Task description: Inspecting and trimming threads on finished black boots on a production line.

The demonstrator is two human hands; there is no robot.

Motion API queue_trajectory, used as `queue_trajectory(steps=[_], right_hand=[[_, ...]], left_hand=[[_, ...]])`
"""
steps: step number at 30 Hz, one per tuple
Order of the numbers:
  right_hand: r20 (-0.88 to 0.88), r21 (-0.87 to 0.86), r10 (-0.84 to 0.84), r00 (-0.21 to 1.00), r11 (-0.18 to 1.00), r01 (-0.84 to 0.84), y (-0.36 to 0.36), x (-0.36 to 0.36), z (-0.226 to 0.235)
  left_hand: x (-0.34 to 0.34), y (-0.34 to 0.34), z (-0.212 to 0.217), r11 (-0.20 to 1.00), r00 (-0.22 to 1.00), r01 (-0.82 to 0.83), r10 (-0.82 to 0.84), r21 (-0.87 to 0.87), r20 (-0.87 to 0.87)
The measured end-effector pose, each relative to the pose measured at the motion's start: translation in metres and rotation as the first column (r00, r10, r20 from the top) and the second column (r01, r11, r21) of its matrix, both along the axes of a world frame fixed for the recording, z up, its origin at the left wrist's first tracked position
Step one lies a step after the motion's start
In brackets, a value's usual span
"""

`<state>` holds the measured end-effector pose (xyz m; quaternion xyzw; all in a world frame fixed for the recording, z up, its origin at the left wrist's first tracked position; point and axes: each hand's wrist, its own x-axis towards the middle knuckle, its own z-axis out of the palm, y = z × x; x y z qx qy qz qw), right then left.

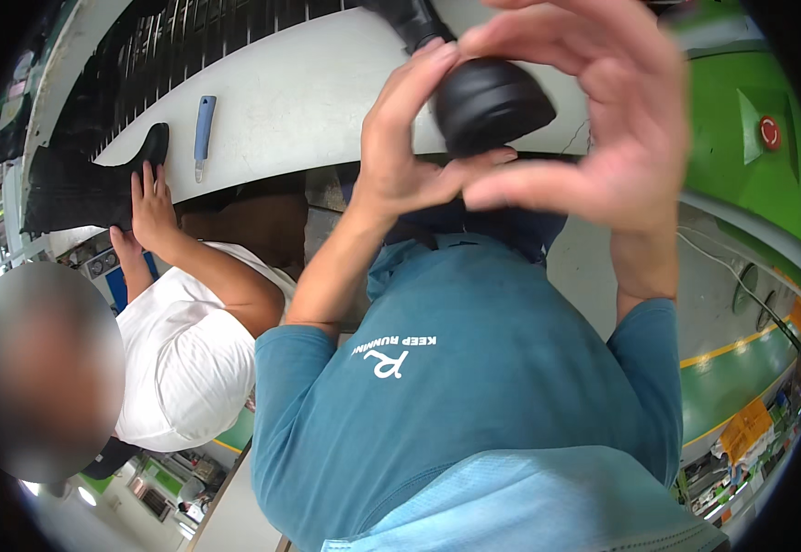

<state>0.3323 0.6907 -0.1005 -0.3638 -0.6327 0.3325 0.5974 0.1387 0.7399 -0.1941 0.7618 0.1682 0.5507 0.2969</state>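
Observation:
A black boot (491, 106) is up in front of me over the table edge, its rounded toe facing me. My left hand (396, 138) grips it from the left side, thumb and fingers curved about it. On the right, my right hand (626, 124) is slightly blurred, with fingers and thumb spread in a wide curve around the toe. A gap shows between its palm and the boot; whether its fingertips touch the boot I cannot tell. The boot's shaft runs up past the top edge of the view.
A blue-handled utility knife (204, 133) lies on the white table (281, 101). At left, a co-worker in a white shirt (189, 350) has hands on another black boot (79, 189). Metal bars (207, 46) line the table's far side. A green machine with a red button (768, 133) stands right.

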Motion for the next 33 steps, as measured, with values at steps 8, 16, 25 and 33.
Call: queue_trajectory(steps=[8,16,25,33], right_hand=[[0.595,-0.011,-0.066,0.801,0.996,0.091,-0.014,0.028,-0.055],[0.6,0.096,-0.193,0.776,0.981,0.169,-0.031,0.012,-0.115],[0.614,0.081,-0.231,0.755,0.97,0.23,-0.03,0.008,-0.116],[0.567,-0.014,-0.219,0.794,0.961,0.275,-0.028,0.007,-0.121]], left_hand=[[-0.059,-0.032,-0.054,0.88,0.971,-0.237,0.229,-0.412,-0.069],[-0.059,-0.017,-0.04,0.932,0.831,-0.342,0.36,0.121,-0.425],[-0.044,-0.012,-0.042,0.906,0.802,-0.388,0.423,0.171,-0.422],[-0.036,-0.016,-0.034,0.899,0.811,-0.437,0.397,0.005,-0.429]])
